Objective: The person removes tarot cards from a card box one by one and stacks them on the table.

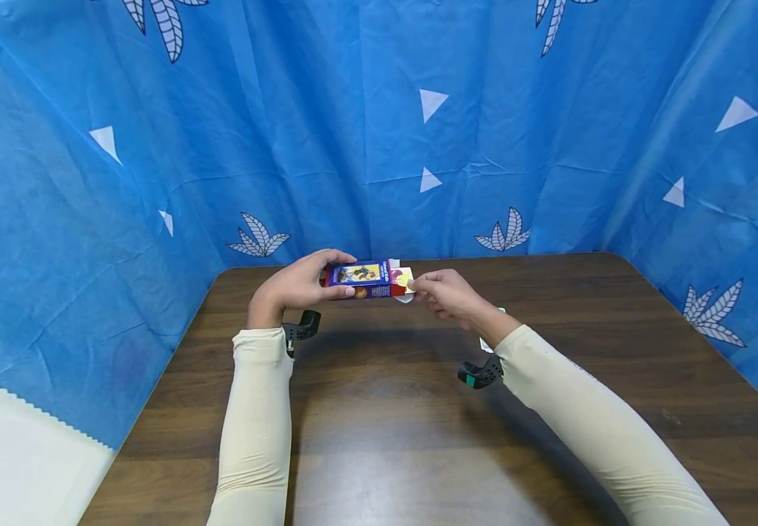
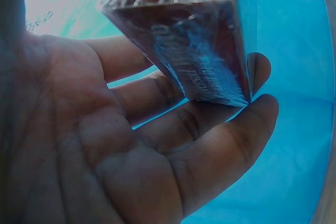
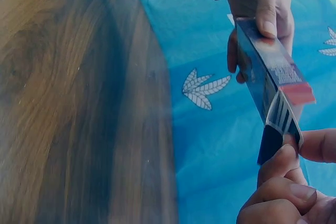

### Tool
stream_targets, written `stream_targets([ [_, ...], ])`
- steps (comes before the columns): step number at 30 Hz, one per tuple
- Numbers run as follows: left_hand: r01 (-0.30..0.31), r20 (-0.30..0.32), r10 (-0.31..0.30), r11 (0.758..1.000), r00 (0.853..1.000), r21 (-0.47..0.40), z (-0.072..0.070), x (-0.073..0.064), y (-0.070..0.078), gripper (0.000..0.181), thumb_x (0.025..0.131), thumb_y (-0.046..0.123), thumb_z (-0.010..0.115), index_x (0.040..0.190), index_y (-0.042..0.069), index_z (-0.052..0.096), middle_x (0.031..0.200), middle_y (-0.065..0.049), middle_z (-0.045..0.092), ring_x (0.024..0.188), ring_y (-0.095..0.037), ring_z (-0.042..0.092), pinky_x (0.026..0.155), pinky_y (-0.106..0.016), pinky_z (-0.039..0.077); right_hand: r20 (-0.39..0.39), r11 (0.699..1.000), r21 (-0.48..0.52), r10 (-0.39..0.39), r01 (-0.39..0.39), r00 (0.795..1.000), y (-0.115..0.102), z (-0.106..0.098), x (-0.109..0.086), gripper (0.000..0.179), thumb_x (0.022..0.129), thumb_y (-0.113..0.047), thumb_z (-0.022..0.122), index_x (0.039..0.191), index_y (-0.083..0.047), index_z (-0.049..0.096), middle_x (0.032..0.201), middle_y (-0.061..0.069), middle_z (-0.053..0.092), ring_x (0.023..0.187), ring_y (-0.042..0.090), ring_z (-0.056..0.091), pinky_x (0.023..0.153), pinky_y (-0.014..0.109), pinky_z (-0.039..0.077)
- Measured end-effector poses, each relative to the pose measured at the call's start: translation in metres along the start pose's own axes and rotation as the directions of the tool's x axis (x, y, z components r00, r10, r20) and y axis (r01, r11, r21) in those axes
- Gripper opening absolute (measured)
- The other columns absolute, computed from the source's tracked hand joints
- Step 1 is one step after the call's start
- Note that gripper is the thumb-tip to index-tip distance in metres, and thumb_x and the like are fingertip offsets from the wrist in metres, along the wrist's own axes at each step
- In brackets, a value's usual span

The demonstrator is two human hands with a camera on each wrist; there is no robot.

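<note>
A small blue and red carton [image 1: 360, 280] with a picture on its face is held up over the far side of the table. My left hand [image 1: 300, 283] grips its left end, thumb along the near side and fingers behind. Clear shiny wrap covers the carton [image 2: 184, 51] in the left wrist view. At the right end the carton is open, white flaps sticking out. There, my right hand [image 1: 446, 294] pinches a yellow and pink card-like piece [image 1: 402, 278] between thumb and index finger. Thin pale layers and a dark blue piece [image 3: 270, 141] show at these fingertips in the right wrist view.
The brown wooden table [image 1: 379, 409] extends beneath both forearms. A white item [image 1: 486, 345] lies partly hidden behind the right wrist. Blue curtains [image 1: 392, 131] with white leaf and triangle prints hang behind and at the sides. Black wrist cameras [image 1: 480, 374] are worn on both arms.
</note>
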State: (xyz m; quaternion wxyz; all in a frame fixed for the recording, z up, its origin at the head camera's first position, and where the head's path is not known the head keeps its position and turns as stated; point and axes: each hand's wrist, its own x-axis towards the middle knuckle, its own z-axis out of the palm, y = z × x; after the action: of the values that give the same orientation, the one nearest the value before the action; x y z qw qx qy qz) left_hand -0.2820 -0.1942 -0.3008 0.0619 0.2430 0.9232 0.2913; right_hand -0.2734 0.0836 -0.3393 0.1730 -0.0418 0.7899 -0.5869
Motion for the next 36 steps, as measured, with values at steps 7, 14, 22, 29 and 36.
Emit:
stream_targets([
  [7, 0.013, 0.0, -0.013, 1.0, 1.0, -0.007, -0.001, 0.001, -0.003, 0.066, 0.077, 0.054, 0.065, 0.13, 0.023, 0.045, 0.125, -0.004, 0.047, 0.109, -0.024, 0.046, 0.091, -0.042, 0.044, -0.033, 1.0, -0.017, -0.021, 0.021, 0.999, 0.004, -0.016, -0.006, 0.023, 0.09, -0.028, 0.056, 0.086, -0.005, 0.058, 0.072, -0.002, 0.051, 0.042, 0.008, 0.027, 0.04, 0.021, 0.022],
  [14, 0.022, 0.003, -0.022, 1.0, 1.0, 0.002, 0.0, 0.002, -0.002, 0.067, 0.077, 0.055, 0.065, 0.131, 0.022, 0.045, 0.126, -0.004, 0.047, 0.11, -0.024, 0.046, 0.093, -0.042, 0.043, -0.057, 1.0, -0.006, -0.015, 0.015, 0.998, 0.011, -0.029, -0.008, 0.02, 0.09, -0.026, 0.056, 0.086, -0.006, 0.057, 0.073, -0.001, 0.054, 0.042, 0.006, 0.028, 0.039, 0.02, 0.023],
  [22, 0.031, 0.006, -0.031, 1.0, 1.0, -0.002, 0.001, 0.002, -0.002, 0.068, 0.076, 0.057, 0.065, 0.131, 0.023, 0.045, 0.126, -0.004, 0.047, 0.11, -0.024, 0.046, 0.091, -0.042, 0.044, -0.177, 1.0, -0.009, -0.022, 0.021, 0.984, 0.019, -0.041, -0.008, 0.027, 0.092, -0.024, 0.052, 0.108, -0.004, 0.058, 0.108, 0.018, 0.066, 0.042, 0.009, 0.03, 0.04, 0.022, 0.027],
  [29, 0.033, 0.003, -0.033, 0.999, 0.999, -0.007, 0.001, 0.002, -0.002, 0.068, 0.076, 0.056, 0.065, 0.131, 0.023, 0.045, 0.125, -0.004, 0.047, 0.11, -0.025, 0.046, 0.092, -0.042, 0.044, -0.268, 0.996, 0.057, -0.056, 0.074, 0.962, 0.023, -0.048, -0.01, 0.028, 0.091, -0.021, 0.052, 0.114, -0.005, 0.054, 0.081, -0.003, 0.066, 0.041, 0.007, 0.03, 0.041, 0.021, 0.028],
  [36, 0.023, 0.004, -0.023, 1.0, 1.0, 0.0, 0.002, 0.001, -0.001, 0.067, 0.076, 0.056, 0.065, 0.131, 0.023, 0.045, 0.125, -0.004, 0.047, 0.11, -0.024, 0.046, 0.091, -0.042, 0.044, -0.391, 0.992, 0.004, -0.117, 0.129, 0.913, 0.028, -0.058, -0.012, 0.032, 0.091, -0.029, 0.056, 0.111, -0.005, 0.056, 0.08, -0.005, 0.055, 0.052, 0.006, 0.041, 0.049, 0.022, 0.038],
])
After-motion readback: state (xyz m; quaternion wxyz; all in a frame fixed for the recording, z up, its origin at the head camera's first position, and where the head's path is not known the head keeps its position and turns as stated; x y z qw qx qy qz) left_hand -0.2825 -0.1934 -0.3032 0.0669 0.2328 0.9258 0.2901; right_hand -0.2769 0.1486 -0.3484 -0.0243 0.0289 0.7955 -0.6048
